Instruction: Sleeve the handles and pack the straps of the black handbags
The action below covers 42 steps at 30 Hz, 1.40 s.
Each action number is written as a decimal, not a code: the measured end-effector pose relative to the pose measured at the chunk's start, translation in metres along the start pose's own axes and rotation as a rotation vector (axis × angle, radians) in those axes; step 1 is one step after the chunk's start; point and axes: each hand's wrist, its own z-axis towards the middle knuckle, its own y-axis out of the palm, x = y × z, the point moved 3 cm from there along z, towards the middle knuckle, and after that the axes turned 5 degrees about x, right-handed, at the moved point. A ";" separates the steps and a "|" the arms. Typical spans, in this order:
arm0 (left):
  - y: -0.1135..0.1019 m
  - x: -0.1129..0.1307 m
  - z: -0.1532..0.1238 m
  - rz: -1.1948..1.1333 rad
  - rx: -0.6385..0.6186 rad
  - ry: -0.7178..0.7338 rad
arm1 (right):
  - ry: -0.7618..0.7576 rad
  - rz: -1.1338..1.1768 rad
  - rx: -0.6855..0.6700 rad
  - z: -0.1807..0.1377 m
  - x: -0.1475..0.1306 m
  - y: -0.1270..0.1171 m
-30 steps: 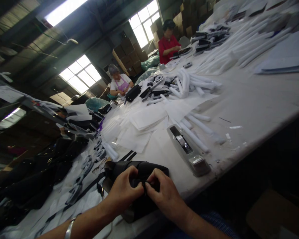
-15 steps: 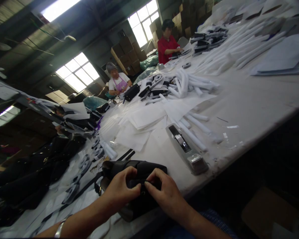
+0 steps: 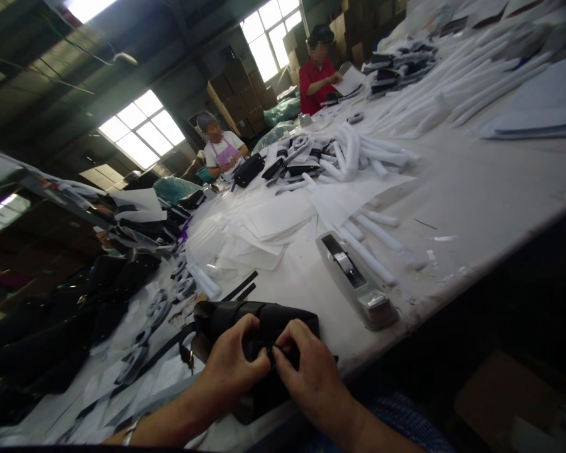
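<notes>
Apparently for fine control, the left hand [image 3: 230, 360] and right hand [image 3: 314, 368] pinch the black bag [image 3: 274, 314] at the near edge of the table [image 3: 471, 195]. Right of it, a tape dispenser [image 3: 357, 283] sits seemingly within reach.

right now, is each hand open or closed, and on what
Left hand: closed on the black bag, thumb near the right's.
Right hand: closed on the same bag, thumb and finger pinched.
</notes>
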 end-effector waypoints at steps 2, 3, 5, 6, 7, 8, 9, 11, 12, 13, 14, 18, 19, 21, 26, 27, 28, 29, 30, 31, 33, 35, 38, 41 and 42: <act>-0.002 -0.003 -0.001 -0.006 -0.005 0.013 | -0.013 0.004 -0.009 0.001 0.001 -0.001; -0.003 -0.005 -0.001 -0.020 -0.015 0.016 | -0.018 0.018 -0.009 0.002 0.002 -0.001; -0.004 -0.009 0.000 -0.067 -0.061 0.016 | -0.012 0.072 -0.019 0.004 0.004 -0.004; -0.005 -0.011 0.000 -0.096 -0.091 0.015 | -0.002 0.103 -0.030 0.005 0.006 -0.005; -0.005 -0.013 0.001 -0.125 -0.116 0.015 | 0.010 0.131 -0.041 0.006 0.007 -0.006; -0.004 -0.015 0.001 -0.152 -0.136 0.016 | 0.024 0.153 -0.054 0.006 0.008 -0.006; -0.004 -0.016 0.001 -0.174 -0.149 0.017 | 0.036 0.166 -0.065 0.007 0.009 -0.007; -0.003 -0.018 0.000 -0.205 -0.150 0.018 | 0.050 0.162 -0.074 0.007 0.008 -0.007; -0.003 -0.018 0.000 -0.213 -0.141 0.017 | 0.051 0.151 -0.073 0.006 0.007 -0.007; -0.002 -0.018 -0.001 -0.217 -0.128 0.014 | 0.047 0.134 -0.069 0.005 0.006 -0.006; -0.002 -0.016 -0.002 -0.214 -0.114 0.013 | 0.038 0.111 -0.062 0.004 0.004 -0.005; -0.002 -0.009 -0.006 -0.143 -0.041 0.008 | -0.013 -0.022 -0.016 -0.002 0.001 0.004; -0.001 -0.009 -0.006 -0.121 -0.025 0.006 | -0.023 -0.050 -0.003 -0.003 0.001 0.006; 0.000 -0.009 -0.005 -0.092 -0.009 0.005 | -0.033 -0.069 0.015 -0.003 0.003 0.007; -0.007 -0.012 0.007 -0.152 -0.117 0.067 | 0.013 0.017 -0.033 0.008 0.011 -0.007; -0.011 -0.013 0.010 -0.192 -0.162 0.076 | 0.018 0.006 -0.050 0.010 0.012 -0.012; -0.016 -0.013 0.011 -0.236 -0.207 0.084 | 0.014 -0.020 -0.057 0.012 0.012 -0.017; -0.023 -0.013 0.012 -0.280 -0.243 0.093 | -0.005 -0.058 -0.051 0.014 0.011 -0.021; -0.031 -0.014 0.013 -0.311 -0.261 0.108 | -0.047 -0.104 -0.025 0.015 0.009 -0.025; -0.040 -0.016 0.012 -0.323 -0.250 0.124 | -0.110 -0.154 0.014 0.016 0.006 -0.029; -0.058 -0.025 0.009 -0.306 -0.170 0.139 | -0.280 -0.250 0.085 0.015 -0.002 -0.031; -0.073 -0.041 0.002 -0.277 -0.078 0.118 | -0.448 -0.322 0.074 0.013 -0.012 -0.027; -0.087 -0.071 -0.016 -0.228 0.017 0.090 | -0.600 -0.404 -0.060 0.011 -0.028 -0.014; -0.097 -0.102 -0.040 -0.157 0.129 0.055 | -0.704 -0.500 -0.193 0.012 -0.047 0.003; -0.099 -0.114 -0.049 -0.156 0.166 0.025 | -0.737 -0.533 -0.236 0.013 -0.054 0.009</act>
